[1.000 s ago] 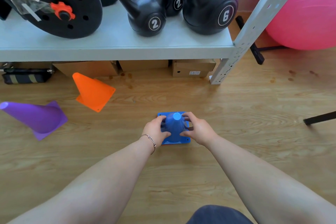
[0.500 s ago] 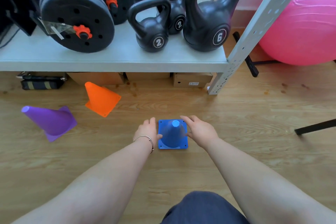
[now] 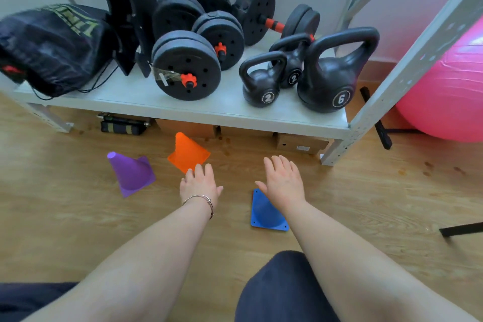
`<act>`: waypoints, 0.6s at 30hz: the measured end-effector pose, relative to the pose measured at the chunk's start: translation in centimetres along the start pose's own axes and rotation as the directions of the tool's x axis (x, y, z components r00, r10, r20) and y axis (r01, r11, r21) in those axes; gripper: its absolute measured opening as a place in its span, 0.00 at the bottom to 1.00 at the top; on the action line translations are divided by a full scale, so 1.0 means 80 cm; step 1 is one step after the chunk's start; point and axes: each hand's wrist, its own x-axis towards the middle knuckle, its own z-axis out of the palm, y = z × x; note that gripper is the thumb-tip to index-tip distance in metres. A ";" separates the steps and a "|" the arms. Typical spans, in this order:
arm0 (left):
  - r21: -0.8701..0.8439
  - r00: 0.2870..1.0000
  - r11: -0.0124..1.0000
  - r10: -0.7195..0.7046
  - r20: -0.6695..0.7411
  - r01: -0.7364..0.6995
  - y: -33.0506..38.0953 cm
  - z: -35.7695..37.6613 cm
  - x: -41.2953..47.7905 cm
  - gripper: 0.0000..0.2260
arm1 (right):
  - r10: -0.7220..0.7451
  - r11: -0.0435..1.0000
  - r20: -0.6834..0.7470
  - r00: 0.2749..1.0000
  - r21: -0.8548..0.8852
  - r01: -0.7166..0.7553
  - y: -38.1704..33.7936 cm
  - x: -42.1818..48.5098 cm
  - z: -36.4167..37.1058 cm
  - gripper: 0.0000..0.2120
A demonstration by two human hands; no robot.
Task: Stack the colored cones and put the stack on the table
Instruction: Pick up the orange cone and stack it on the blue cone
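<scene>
Cones all single on wooden floor point(image 3: 78, 217), none nested yet. Blue cone point(image 3: 265, 213) upright at five o'clock of centre, partly hidden under right wrist. Orange cone point(image 3: 188, 153) at ten o'clock from blue, just short of shelf point(image 3: 183, 112). Purple cone point(image 3: 132, 174) at nine o'clock of orange, near but apart. Left hand point(image 3: 199, 185) flat, fingers point(image 3: 200, 168) straight and spread, holding nothing, tips at orange's near corner; touching or not, cannot tell. Right hand point(image 3: 283, 180) likewise relaxed and empty, over blue's far edge. Likely reaching for orange: grasp low round the body, lift straight, keep base level, lower squarely over blue's tip until seated, clear of purple. Kettlebells point(image 3: 329, 81) and pink ball point(image 3: 449, 91) at one to two o'clock, well apart.
</scene>
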 end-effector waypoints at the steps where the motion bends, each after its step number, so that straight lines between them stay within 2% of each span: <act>1: 0.001 1.000 1.000 -0.004 -0.010 0.004 -0.012 -0.005 0.007 0.31 | -0.008 1.000 -0.002 1.000 -0.003 0.008 -0.013 0.008 -0.003 0.33; 10: 0.024 0.998 0.998 -0.049 -0.050 0.050 -0.139 -0.001 0.091 0.31 | -0.018 1.000 -0.033 0.999 0.008 0.018 -0.113 0.091 0.022 0.33; 18: -0.036 0.995 0.994 -0.101 0.022 0.102 -0.207 0.047 0.195 0.28 | -0.001 0.992 0.050 0.999 0.125 -0.006 -0.189 0.171 0.089 0.35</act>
